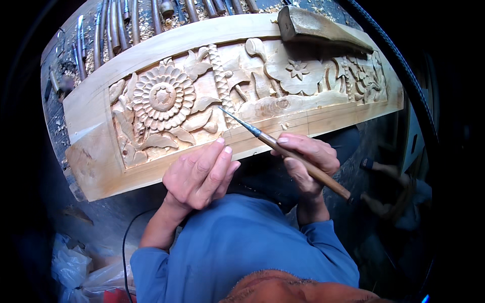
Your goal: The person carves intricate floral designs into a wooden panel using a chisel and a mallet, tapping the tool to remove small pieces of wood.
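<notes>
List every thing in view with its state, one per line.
Right hand: gripping carving tool
Left hand: empty, fingers extended
Carving tool: held, tip over panel
Panel: relief-carved, border plain
Wooden mallet: lying on panel
Rear tools: unheld, among shavings
Plastic bag: crumpled

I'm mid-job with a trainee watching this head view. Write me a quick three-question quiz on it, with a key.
1. Multiple choice: who has the wooden-handled carving tool?
A) left hand alone
B) right hand alone
C) both hands together

2. True or false: the wooden mallet lies at the upper edge of the carved wooden panel, to the right of the large round flower.

3. Fill the gap: the twisted, rope-like carved band stands to the ____ of the large round flower.

Key: 1. B. 2. True. 3. right.
</notes>
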The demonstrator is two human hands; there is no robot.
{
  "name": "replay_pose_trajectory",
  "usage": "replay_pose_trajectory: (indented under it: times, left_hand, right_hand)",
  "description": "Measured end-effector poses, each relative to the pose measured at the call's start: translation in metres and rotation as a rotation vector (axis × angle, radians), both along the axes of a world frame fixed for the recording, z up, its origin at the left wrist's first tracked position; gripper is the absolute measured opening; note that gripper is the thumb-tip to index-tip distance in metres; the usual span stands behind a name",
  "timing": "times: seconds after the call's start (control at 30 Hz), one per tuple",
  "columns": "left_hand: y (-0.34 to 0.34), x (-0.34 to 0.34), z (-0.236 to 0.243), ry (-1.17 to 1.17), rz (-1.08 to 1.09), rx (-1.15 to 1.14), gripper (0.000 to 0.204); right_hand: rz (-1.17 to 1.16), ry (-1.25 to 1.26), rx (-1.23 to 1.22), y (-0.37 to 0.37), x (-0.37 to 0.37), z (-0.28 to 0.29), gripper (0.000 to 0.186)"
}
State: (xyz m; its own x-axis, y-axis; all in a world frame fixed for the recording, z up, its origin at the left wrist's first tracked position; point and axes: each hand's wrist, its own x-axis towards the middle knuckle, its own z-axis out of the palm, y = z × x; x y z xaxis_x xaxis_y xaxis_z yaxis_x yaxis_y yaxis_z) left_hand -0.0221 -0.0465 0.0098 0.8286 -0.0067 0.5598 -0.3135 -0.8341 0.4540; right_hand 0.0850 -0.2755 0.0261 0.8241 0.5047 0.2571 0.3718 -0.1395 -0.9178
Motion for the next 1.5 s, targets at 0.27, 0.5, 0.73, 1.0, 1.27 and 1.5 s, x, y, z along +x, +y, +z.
replay_pose_trajectory:
  times: [0.27,0.5,0.73,1.0,1.27,1.5]
  left_hand:
    - [-0.025,0.014,-0.006,0.037,0.041,-0.088,0.036]
    - [-0.026,0.016,-0.014,0.056,0.059,-0.07,0.036]
    - [-0.029,0.016,-0.017,0.088,0.084,-0.087,0.037]
    - [-0.025,0.014,-0.015,0.095,0.058,-0.004,0.04]
    - [-0.013,0.009,-0.016,-0.019,-0.072,-0.253,0.033]
    - [0.024,-0.012,0.017,0.066,-0.213,-0.137,0.036]
  right_hand:
    - [0.16,-0.116,-0.059,0.0,0.01,-0.006,0.028]
    - [0.183,-0.066,-0.129,0.0,0.017,-0.002,0.027]
    - [0.16,0.049,-0.133,0.004,0.022,-0.001,0.022]
    - [0.269,-0.131,-0.128,0.015,0.039,0.01,0.023]
    - [0.352,-0.08,0.055,0.028,0.044,0.022,0.035]
    - [-0.235,0.25,0.273,-0.007,0.031,-0.005,0.058]
